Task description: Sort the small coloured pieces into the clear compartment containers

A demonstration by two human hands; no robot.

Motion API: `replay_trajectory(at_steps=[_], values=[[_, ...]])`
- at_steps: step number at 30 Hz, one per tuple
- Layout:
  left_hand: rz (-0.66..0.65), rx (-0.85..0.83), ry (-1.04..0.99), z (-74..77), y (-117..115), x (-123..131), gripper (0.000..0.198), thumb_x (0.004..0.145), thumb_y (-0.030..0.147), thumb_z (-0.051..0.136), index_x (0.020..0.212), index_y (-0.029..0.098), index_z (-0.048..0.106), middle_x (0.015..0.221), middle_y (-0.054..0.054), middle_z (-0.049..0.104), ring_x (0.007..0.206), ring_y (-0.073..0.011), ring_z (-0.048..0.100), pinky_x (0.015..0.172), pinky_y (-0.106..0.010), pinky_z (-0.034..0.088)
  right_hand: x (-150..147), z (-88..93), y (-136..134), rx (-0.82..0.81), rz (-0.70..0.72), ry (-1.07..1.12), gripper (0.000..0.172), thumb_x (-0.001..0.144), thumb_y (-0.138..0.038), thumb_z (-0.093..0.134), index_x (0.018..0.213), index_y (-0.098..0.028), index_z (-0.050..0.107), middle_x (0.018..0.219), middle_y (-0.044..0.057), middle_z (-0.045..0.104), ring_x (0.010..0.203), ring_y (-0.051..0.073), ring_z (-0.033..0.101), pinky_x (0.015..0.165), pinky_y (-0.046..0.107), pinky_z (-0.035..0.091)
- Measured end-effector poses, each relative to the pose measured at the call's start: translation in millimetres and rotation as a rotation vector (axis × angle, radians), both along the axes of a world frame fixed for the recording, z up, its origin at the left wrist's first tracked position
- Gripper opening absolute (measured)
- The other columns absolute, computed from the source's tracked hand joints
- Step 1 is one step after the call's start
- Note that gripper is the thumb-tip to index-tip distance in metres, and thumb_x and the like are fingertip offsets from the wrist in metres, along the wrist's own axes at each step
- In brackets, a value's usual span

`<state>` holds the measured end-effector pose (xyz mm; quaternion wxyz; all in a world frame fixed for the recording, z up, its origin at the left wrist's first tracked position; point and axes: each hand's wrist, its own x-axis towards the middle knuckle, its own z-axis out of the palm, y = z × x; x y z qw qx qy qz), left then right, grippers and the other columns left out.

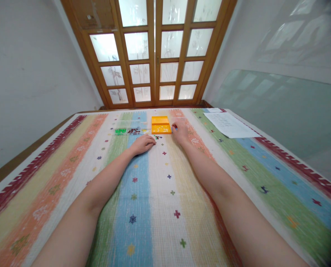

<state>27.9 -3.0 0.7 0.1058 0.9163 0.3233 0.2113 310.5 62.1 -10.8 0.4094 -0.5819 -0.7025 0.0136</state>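
Work looks partway: near the surface's (162,193) far edge, green beads (120,131) and dark beads (133,131) lie grouped left of the open orange case (159,119); mixed loose beads (157,137) lie unsorted. Left hand (143,144) spreads loosely; right hand's (180,131) grip, I cannot tell.

Wood-framed glass doors (158,55), brightly backlit; pale walls (37,55) either side.

Your right hand (180,132) mostly hides the tiny coloured thing (176,128) at its fingertips. You cannot make out the shapes of the pale pieces (162,129) in the yellow box (160,119) or read the far-right sheet (228,125), and your forearms (76,215) run out of view nearest you.
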Motion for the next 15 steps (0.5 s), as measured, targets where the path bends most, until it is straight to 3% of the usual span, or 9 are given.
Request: replay_trajectory(at_steps=[9, 15], values=[[0.001, -0.014, 0.012, 3.0, -2.6, 4.6, 0.033, 0.104, 0.024, 0.049, 0.120, 0.026, 0.078, 0.129, -0.007, 0.074, 0.125, -0.0224, 0.062, 0.116, -0.044, 0.045, 6.8, 0.8, -1.4, -0.088, -0.170, -0.001, 0.019, 0.090, -0.018, 0.054, 0.095, -0.021, 0.072, 0.104, 0.010, 0.072, 0.097, 0.028, 0.060, 0.086, 0.038, 0.042], [0.006, 0.002, 0.035, 2.1, -2.3, 5.1, 0.039, 0.106, 0.022, 0.044, 0.127, 0.026, 0.076, 0.136, -0.006, 0.071, 0.129, -0.0220, 0.059, 0.119, -0.044, 0.041, 7.7, -4.4, 3.4, -0.080, -0.196, 0.009, 0.023, 0.089, -0.016, 0.053, 0.096, -0.022, 0.074, 0.101, 0.010, 0.073, 0.096, 0.028, 0.061, 0.087, 0.039, 0.043]])
